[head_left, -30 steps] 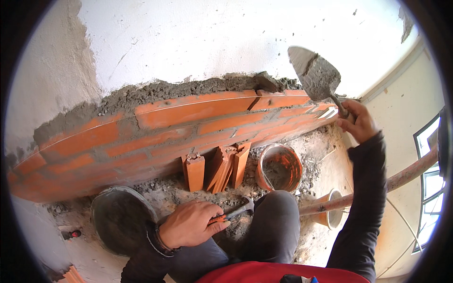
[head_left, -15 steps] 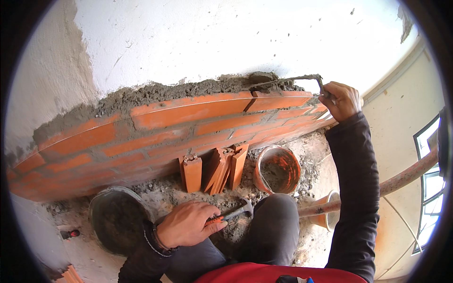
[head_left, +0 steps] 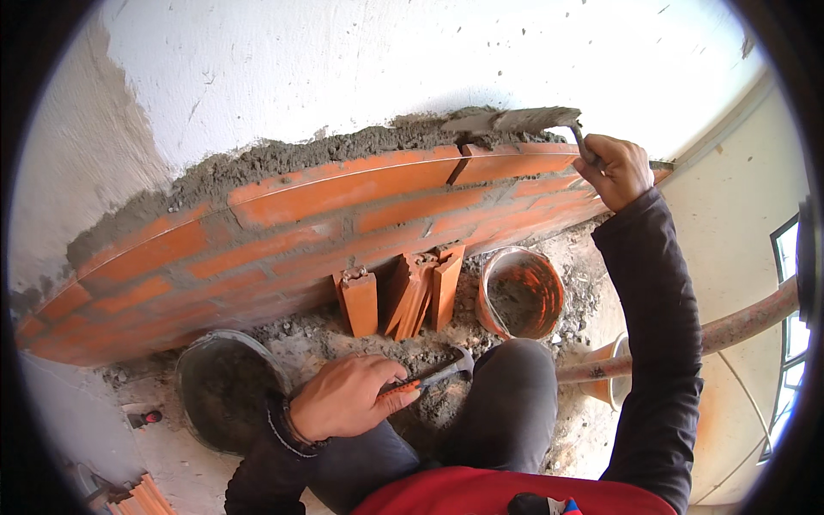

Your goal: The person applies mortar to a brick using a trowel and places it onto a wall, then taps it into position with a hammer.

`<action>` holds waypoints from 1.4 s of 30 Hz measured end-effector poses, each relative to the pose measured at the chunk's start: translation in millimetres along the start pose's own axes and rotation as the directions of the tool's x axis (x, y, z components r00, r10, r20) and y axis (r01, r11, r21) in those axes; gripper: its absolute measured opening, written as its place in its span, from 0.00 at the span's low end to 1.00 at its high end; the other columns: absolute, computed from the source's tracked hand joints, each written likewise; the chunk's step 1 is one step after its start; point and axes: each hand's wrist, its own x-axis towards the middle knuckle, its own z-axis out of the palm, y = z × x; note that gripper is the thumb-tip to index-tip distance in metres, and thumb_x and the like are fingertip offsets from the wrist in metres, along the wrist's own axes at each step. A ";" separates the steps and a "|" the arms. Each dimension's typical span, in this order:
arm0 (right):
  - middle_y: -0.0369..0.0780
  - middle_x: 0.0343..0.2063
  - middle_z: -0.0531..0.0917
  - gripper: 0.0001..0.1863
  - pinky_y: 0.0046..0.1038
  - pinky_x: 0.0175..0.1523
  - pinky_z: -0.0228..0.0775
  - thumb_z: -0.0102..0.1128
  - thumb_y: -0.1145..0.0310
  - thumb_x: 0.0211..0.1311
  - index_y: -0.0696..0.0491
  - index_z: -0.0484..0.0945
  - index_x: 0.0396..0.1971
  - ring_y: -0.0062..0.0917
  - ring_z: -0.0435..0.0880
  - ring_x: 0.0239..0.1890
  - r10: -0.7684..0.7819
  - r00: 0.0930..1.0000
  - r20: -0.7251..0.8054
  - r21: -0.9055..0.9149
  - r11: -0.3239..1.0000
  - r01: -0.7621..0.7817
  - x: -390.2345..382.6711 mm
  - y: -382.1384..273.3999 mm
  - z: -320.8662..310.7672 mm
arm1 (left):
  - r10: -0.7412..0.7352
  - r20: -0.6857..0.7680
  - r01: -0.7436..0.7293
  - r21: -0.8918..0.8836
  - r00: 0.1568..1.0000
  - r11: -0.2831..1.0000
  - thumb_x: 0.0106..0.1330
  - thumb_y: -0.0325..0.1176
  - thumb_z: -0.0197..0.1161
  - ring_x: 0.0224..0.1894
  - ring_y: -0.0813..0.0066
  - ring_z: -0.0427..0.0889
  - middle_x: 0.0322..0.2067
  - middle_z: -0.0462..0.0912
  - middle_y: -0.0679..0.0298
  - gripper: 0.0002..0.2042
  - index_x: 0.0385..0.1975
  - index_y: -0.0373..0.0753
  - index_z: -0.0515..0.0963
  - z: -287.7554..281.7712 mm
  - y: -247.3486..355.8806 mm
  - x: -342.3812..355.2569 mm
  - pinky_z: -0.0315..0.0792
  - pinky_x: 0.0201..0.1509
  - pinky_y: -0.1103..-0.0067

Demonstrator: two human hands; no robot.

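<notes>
My right hand (head_left: 620, 170) is closed round the handle of a trowel (head_left: 536, 118). The trowel's blade lies along the grey mortar (head_left: 309, 154) on top of the brick wall (head_left: 343, 196), close to the white wall behind. Just under the blade, a dark gap parts two bricks of the top course. A taut string runs along that course's upper edge. Low in front of me, my left hand (head_left: 348, 396) grips a hammer (head_left: 442, 372) by its orange and black handle, its metal head pointing right beside my knee.
Several loose hollow bricks (head_left: 359, 302) lean against the wall's foot. A reddish bucket (head_left: 521, 293) with mortar traces stands right of them; a dark mortar tub (head_left: 230, 390) is at left. A rusty pole (head_left: 748, 319) slants past my right arm, near another bucket (head_left: 614, 378).
The trowel has turned so that its blade's broad face shows, where earlier it looked thin. My right hand has moved slightly. The hammer stays in my left hand.
</notes>
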 end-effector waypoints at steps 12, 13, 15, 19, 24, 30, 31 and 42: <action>0.40 0.20 0.77 0.11 0.38 0.30 0.67 0.66 0.64 0.54 0.53 0.74 0.24 0.40 0.79 0.26 0.002 0.990 -0.138 -0.031 1.000 -0.006 -11.7 0.4 13.6 | -0.017 0.007 0.017 -0.004 1.000 1.000 0.68 0.51 0.59 0.40 0.54 0.82 0.35 0.82 0.51 0.22 0.43 0.33 0.78 2.1 0.4 4.1 0.75 0.46 0.65; 0.40 0.21 0.77 0.11 0.38 0.30 0.67 0.66 0.64 0.54 0.53 0.74 0.24 0.40 0.79 0.26 0.008 0.990 -0.138 -0.026 1.000 -0.012 -11.8 0.1 14.0 | -0.021 0.011 0.021 -0.009 1.000 1.000 0.68 0.51 0.59 0.40 0.54 0.82 0.35 0.82 0.51 0.22 0.43 0.33 0.78 1.8 0.6 4.3 0.75 0.46 0.65; 0.40 0.21 0.78 0.11 0.39 0.30 0.67 0.67 0.64 0.53 0.53 0.74 0.24 0.40 0.80 0.26 0.018 0.990 -0.136 -0.019 1.000 -0.020 -12.0 -0.7 14.0 | -0.030 0.018 0.030 -0.009 0.999 1.000 0.68 0.51 0.59 0.40 0.54 0.82 0.35 0.82 0.51 0.22 0.43 0.33 0.78 0.9 2.2 4.3 0.75 0.46 0.65; 0.41 0.21 0.77 0.12 0.39 0.28 0.66 0.68 0.66 0.51 0.53 0.73 0.23 0.41 0.78 0.25 0.070 0.976 -0.207 -0.004 0.997 -0.073 -20.6 2.7 3.3 | -0.040 0.012 0.041 -0.013 0.999 0.999 0.68 0.50 0.59 0.40 0.54 0.82 0.36 0.82 0.52 0.22 0.43 0.33 0.78 1.3 2.2 3.2 0.75 0.46 0.65; 0.41 0.20 0.77 0.10 0.40 0.29 0.66 0.67 0.67 0.50 0.53 0.73 0.23 0.41 0.78 0.27 -0.006 0.981 -0.193 -0.031 1.000 0.000 -22.0 13.7 11.9 | -0.025 0.020 0.025 0.001 0.999 1.000 0.69 0.49 0.59 0.40 0.54 0.82 0.35 0.82 0.52 0.21 0.43 0.34 0.77 2.2 2.1 5.9 0.75 0.46 0.65; 0.41 0.21 0.78 0.10 0.40 0.30 0.66 0.67 0.66 0.50 0.53 0.74 0.23 0.41 0.79 0.26 -0.074 0.981 -0.179 -0.014 0.997 0.073 1.3 0.6 15.7 | -0.030 0.026 0.030 0.002 0.999 1.000 0.68 0.48 0.60 0.40 0.54 0.82 0.35 0.82 0.52 0.20 0.43 0.34 0.77 4.3 0.7 10.1 0.75 0.45 0.65; 0.40 0.20 0.78 0.10 0.40 0.30 0.66 0.67 0.66 0.50 0.53 0.74 0.23 0.41 0.78 0.26 -0.077 0.982 -0.170 0.004 0.997 0.079 2.0 0.4 15.6 | -0.035 0.022 0.035 0.001 0.999 0.999 0.68 0.47 0.60 0.41 0.54 0.82 0.36 0.83 0.52 0.19 0.43 0.34 0.77 4.0 1.1 10.0 0.75 0.46 0.65; 0.42 0.18 0.73 0.13 0.38 0.28 0.63 0.67 0.68 0.49 0.54 0.69 0.20 0.41 0.75 0.22 -0.062 0.976 -0.206 0.049 0.996 0.074 -1.2 0.0 7.1 | -0.071 0.042 0.070 0.017 0.997 0.997 0.67 0.46 0.61 0.42 0.52 0.82 0.37 0.83 0.52 0.18 0.43 0.34 0.77 2.8 1.6 10.6 0.75 0.47 0.65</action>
